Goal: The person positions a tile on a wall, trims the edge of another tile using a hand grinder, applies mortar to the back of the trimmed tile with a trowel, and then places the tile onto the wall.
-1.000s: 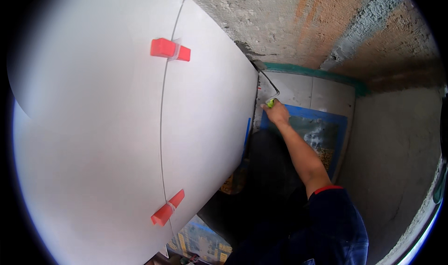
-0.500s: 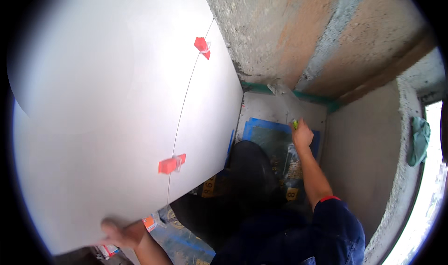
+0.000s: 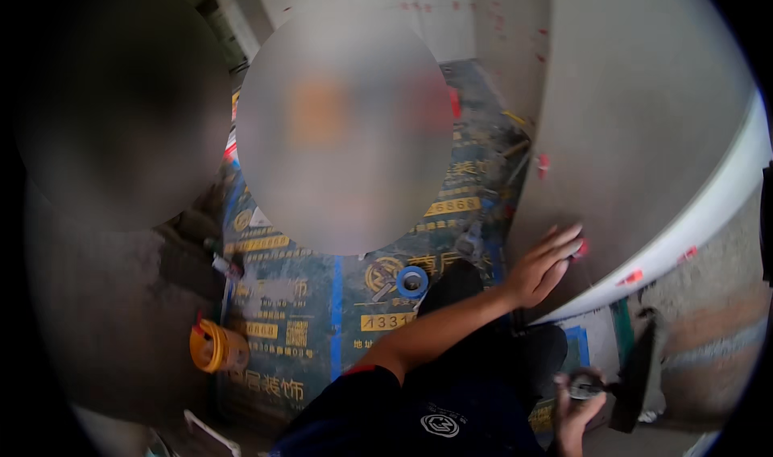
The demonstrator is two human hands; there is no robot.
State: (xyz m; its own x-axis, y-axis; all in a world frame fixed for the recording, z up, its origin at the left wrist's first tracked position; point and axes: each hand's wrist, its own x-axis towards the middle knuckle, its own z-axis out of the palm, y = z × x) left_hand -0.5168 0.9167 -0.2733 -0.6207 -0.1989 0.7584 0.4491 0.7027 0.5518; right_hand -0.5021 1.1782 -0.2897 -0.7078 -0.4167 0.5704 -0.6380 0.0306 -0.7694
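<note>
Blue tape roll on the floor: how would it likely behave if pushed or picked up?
Lying flat, the blue tape roll would probably slide rather than roll. Stood on its round rim, it might well roll away. Its small ring shape suggests a light, easy lift.

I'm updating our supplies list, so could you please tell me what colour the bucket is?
The bucket is yellow-orange, best seen in the head view.

Left hand now at red clip
</note>
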